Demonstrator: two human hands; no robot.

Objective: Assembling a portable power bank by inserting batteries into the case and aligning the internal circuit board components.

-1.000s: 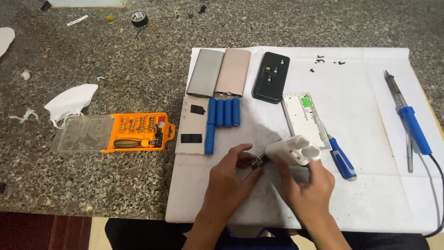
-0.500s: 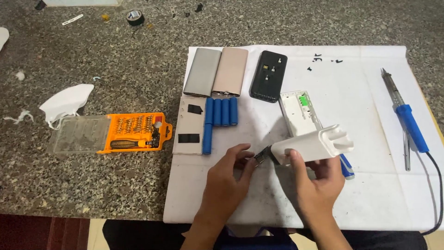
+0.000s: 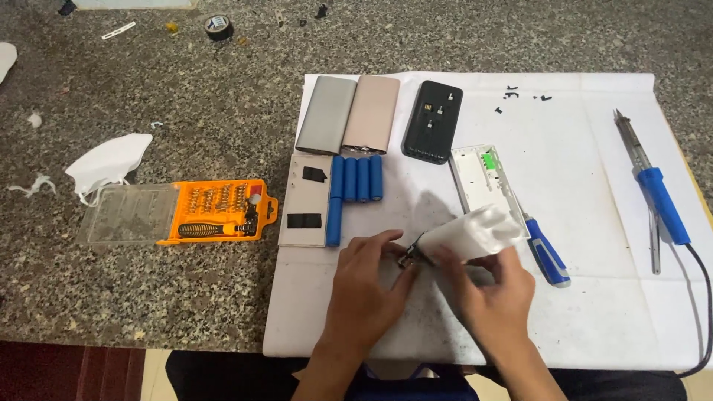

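Paper sheet (image 3: 594, 186) covers the granite counter's right half. Near its front edge, the right hand (image 3: 494, 293) grasps a white battery pack (image 3: 479, 232), while the left hand (image 3: 368, 286) pinches a small connector (image 3: 410, 256) at the pack's left end.

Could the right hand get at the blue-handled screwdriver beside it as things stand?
Probably yes, once freed: the blue-handled screwdriver lies in the open on the white sheet, just right of the right hand, with nothing across it. But that hand now grips the white holder.

Orange screwdriver-bit case (image 3: 223, 212), clear lid open, left of white sheet (image 3: 594, 148)
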